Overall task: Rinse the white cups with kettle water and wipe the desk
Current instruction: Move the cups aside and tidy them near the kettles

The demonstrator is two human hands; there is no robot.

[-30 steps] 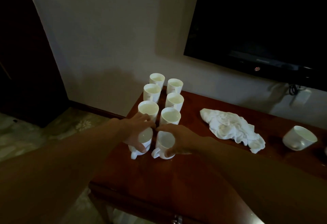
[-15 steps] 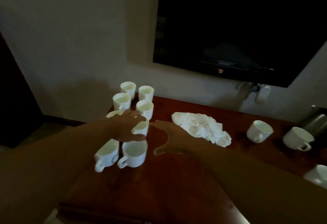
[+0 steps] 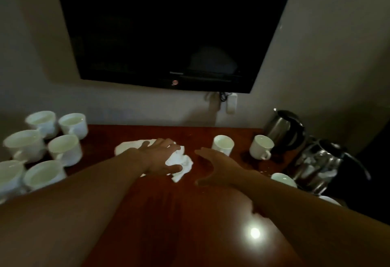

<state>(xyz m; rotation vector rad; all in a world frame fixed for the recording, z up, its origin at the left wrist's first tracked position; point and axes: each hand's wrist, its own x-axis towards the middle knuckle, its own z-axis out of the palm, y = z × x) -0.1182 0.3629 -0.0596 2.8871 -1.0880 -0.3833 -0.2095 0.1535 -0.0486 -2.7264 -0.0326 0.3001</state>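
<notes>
A: Where are your hands?

B: Your left hand (image 3: 161, 157) lies flat on the white cloth (image 3: 179, 160), fingers spread over it, thumb along its near edge. Not clearly curled round it; it looks like pressing. The cloth is bunched, mid-counter, one end sticking out past the wrist on the left.

A: And the right?

B: Your right hand (image 3: 213, 166) hovers just beside the cloth, on its right. Fingers loosely curved, palm turned toward the cloth, holding nothing. Whether it touches the counter (image 3: 168, 214) you cannot tell.

A: Cups?

B: Six white cups (image 3: 64, 149) grouped at the left end of the counter, two by two, upright, mouths up. The picture is blurred there, so handles are hard to read. Two more stand on the right: one cup (image 3: 222, 144) just beyond your right hand, another cup (image 3: 261, 147) further right, handle toward you. A rim of a further cup (image 3: 282, 179) shows behind your right forearm.

A: Kettle?

B: A steel kettle (image 3: 283, 130) with a black handle at the far right corner, by the wall. Nearer you, a second shiny pot (image 3: 318, 166), details blurred. Dark television (image 3: 168, 30) on the wall above. A bright lamp reflection (image 3: 255, 233) sits on the counter near your right arm.
</notes>
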